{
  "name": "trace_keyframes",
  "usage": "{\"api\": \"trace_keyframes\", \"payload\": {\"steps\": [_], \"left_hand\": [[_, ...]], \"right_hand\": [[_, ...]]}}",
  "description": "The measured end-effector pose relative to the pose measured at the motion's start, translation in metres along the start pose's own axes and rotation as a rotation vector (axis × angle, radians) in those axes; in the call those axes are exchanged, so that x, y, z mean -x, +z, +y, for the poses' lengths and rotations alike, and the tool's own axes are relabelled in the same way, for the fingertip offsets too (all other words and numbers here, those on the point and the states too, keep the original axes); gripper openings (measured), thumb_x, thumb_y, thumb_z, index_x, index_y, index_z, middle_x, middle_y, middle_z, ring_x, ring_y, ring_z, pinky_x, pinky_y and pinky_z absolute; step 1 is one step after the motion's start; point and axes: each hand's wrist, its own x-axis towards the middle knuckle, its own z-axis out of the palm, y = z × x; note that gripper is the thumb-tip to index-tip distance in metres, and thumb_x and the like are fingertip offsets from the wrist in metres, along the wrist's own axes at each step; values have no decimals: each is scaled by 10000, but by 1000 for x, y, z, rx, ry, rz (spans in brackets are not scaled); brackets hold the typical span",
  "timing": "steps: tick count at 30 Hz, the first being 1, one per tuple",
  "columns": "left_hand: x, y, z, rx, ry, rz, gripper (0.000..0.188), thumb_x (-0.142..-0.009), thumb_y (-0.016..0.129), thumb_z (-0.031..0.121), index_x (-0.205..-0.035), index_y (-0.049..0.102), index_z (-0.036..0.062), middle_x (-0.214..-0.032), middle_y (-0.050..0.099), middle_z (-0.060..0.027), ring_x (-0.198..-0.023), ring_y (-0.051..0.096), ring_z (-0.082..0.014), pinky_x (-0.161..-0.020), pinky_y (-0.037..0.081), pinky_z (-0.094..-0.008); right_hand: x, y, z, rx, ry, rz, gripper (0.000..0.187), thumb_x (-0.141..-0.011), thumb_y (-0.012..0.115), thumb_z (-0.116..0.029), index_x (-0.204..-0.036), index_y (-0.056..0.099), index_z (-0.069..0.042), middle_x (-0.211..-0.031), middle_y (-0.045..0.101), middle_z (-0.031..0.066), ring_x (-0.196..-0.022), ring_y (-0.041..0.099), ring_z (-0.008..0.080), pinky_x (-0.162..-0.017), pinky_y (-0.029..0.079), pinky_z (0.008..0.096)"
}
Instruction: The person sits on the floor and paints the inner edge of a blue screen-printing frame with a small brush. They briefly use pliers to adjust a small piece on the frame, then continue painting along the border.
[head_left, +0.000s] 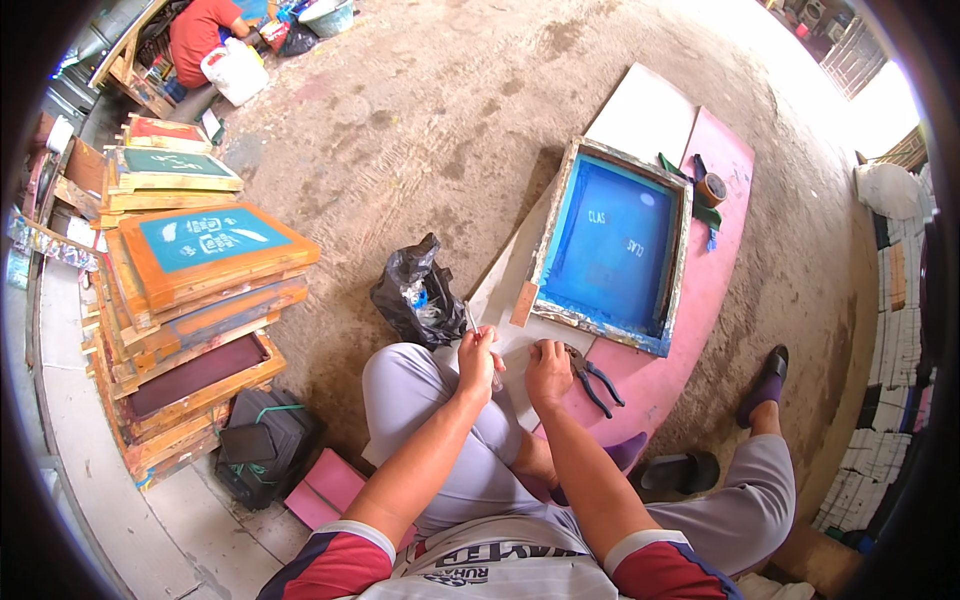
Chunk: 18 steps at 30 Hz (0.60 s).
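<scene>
1. While the left hand [478,364] grips a thin stick [470,317] near the black bag [394,308], the right hand [549,372] is curled close by; whether the right holds anything cannot be told.
2. Pliers [611,383] lie just beside the right hand.
3. Beyond the hands, a blue screen [610,275] rests on a white board [640,108] and a pink board [728,165].
4. Wooden frames [222,264] are stacked well apart, at far left.

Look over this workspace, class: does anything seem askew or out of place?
Yes: the stack of wooden frames on the left is uneven, its edges jutting at different angles. A black sandal also lies empty near a socked foot.
</scene>
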Motion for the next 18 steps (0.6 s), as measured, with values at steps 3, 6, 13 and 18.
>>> {"api": "trace_keyframes", "payload": {"steps": [3,6,13,18], "left_hand": [[0,-2,0,-30,-2,-8,229,-1059,619,249,-1199,613,67,-1079,648,-86,-504,562,-130,-485,510,-313],[0,-2,0,-48,-7,-11,232,-1062,609,257,-1212,618,81,-1086,650,-79,-528,570,-129,-504,522,-320],[-2,-2,2,-21,-64,12,234,-1071,602,266,-1226,602,91,-1083,657,-77,-535,562,-125,-498,517,-318],[4,-7,4,112,-88,47,182,-1084,590,241,-1178,579,86,-1035,644,-72,-503,541,-121,-463,500,-320]], "right_hand": [[2,5,0,32,-3,10,108,-975,702,-247,-1013,669,-151,-1027,675,64,-973,687,320,-769,554,483],[-2,9,2,112,-26,-25,126,-1000,664,-261,-1032,650,-140,-1033,680,77,-953,703,320,-769,563,482],[-23,-2,4,257,-69,-334,178,-1026,586,-261,-1081,618,-95,-1052,690,138,-937,747,346,-791,576,502],[-30,-6,18,58,-41,-300,235,-1058,586,-276,-1053,628,-45,-1017,711,230,-927,722,427,-798,543,538]]}}
